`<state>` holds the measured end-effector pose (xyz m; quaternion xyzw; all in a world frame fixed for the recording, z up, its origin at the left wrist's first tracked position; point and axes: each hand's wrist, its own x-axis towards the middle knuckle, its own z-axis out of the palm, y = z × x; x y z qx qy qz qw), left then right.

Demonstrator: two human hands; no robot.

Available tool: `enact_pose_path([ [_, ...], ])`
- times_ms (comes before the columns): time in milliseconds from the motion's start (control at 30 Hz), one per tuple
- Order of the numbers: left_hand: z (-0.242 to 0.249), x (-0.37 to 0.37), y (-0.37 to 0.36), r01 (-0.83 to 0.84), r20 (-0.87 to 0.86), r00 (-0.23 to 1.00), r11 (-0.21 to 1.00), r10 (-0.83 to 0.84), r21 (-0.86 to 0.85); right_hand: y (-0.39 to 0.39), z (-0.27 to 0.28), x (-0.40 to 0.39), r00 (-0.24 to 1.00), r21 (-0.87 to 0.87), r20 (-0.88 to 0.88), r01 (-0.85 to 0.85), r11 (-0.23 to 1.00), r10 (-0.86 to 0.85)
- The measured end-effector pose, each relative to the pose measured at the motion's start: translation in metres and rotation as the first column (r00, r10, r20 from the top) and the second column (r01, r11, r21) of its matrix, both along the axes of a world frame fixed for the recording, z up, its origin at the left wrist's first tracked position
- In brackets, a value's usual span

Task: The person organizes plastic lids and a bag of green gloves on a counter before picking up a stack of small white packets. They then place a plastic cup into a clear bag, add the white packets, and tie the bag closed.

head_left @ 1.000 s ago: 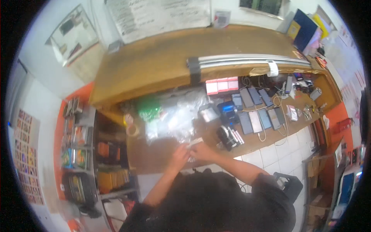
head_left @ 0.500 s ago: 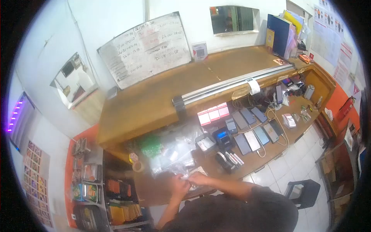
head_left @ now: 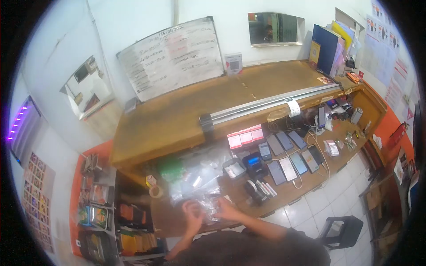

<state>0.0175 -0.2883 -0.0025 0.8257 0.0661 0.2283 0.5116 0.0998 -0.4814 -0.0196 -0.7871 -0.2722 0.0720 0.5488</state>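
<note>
At counter edge | both hands [head_left: 208, 212] curled on clear plastic bag [head_left: 208, 208]

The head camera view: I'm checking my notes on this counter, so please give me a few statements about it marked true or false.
1. Both hands, left hand and right hand, are at a clear plastic bag. True.
2. The phones lie in rows to the right of the hands. True.
3. The whiteboard lies flat on the counter. False: it leans against the wall.
4. The tape roll sits among the phones. False: it is left of the hands.
</note>
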Motion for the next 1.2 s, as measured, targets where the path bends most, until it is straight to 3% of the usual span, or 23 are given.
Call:
enact_pose_path([
  [200,-0.028,0.015,0.073,-0.061,0.067,0.996,0.998,0.062,-0.017,0.030,0.019,-0.020,0.977,-0.260,0.156,0.182,0.948,-0.145],
  [233,-0.028,0.017,0.087,-0.049,0.093,0.994,0.999,0.050,-0.004,0.039,0.001,-0.015,0.967,-0.330,0.202,0.214,0.919,-0.152],
  [300,-0.022,0.017,0.120,-0.017,0.111,0.994,1.000,0.015,0.023,0.043,-0.023,-0.013,0.948,-0.207,0.262,0.240,0.949,-0.182],
  [367,-0.013,0.005,0.159,0.004,0.087,0.996,0.998,-0.009,0.055,0.040,-0.013,-0.022,0.933,-0.320,0.304,0.289,0.902,-0.191],
  [400,-0.015,0.002,0.183,0.024,0.157,0.986,0.988,-0.048,0.150,0.051,0.007,-0.034,0.907,-0.365,0.309,0.391,0.845,-0.286],
  [433,-0.023,-0.005,0.210,0.085,0.139,0.985,0.986,-0.105,0.141,0.055,0.002,-0.039,0.878,-0.337,0.270,0.470,0.816,-0.394],
  [500,-0.036,-0.013,0.267,0.157,0.179,0.965,0.970,-0.191,0.188,0.064,-0.004,-0.042,0.906,-0.253,0.009,0.412,0.875,-0.424],
  [533,-0.034,-0.016,0.291,0.160,0.230,0.948,0.956,-0.219,0.248,0.077,0.002,-0.052,0.872,-0.243,0.109,0.488,0.838,-0.477],
  [567,-0.038,-0.027,0.309,0.252,0.089,0.966,0.957,-0.242,-0.140,0.071,-0.025,-0.058,0.850,-0.345,0.217,0.527,0.777,-0.480],
  [600,-0.038,-0.030,0.324,0.252,0.082,0.967,0.949,-0.241,-0.189,0.055,-0.041,-0.068,0.825,-0.444,0.307,0.566,0.695,-0.475],
  [667,-0.035,-0.045,0.367,0.265,0.036,0.964,0.931,-0.264,-0.252,0.068,-0.028,-0.072,0.808,-0.484,0.186,0.570,0.664,-0.559],
  [733,-0.025,-0.054,0.406,0.268,0.075,0.963,0.949,-0.259,-0.165,0.085,-0.020,-0.081,0.758,-0.514,0.071,0.585,0.628,-0.648],
  [800,-0.031,-0.051,0.433,0.253,0.135,0.962,0.959,-0.236,-0.129,0.111,-0.021,-0.090,0.626,-0.170,0.205,0.780,0.603,-0.752],
  [900,-0.025,-0.045,0.474,0.185,0.193,0.968,0.977,-0.162,-0.109,0.135,0.028,-0.115,0.613,-0.217,0.121,0.784,0.581,-0.781],
  [1000,0.003,-0.042,0.517,0.141,0.195,0.974,0.979,-0.111,-0.144,0.115,0.032,-0.105,0.541,-0.288,0.119,0.822,0.492,-0.833],
  [1100,0.025,-0.024,0.556,0.070,0.187,0.981,0.986,-0.041,-0.149,0.211,0.140,-0.115,0.576,-0.163,0.037,0.810,0.564,-0.817],
  [1200,0.051,0.040,0.605,0.053,0.307,0.952,0.992,-0.016,-0.115,0.233,0.194,-0.102,0.483,-0.114,0.309,0.874,0.472,-0.819],
])
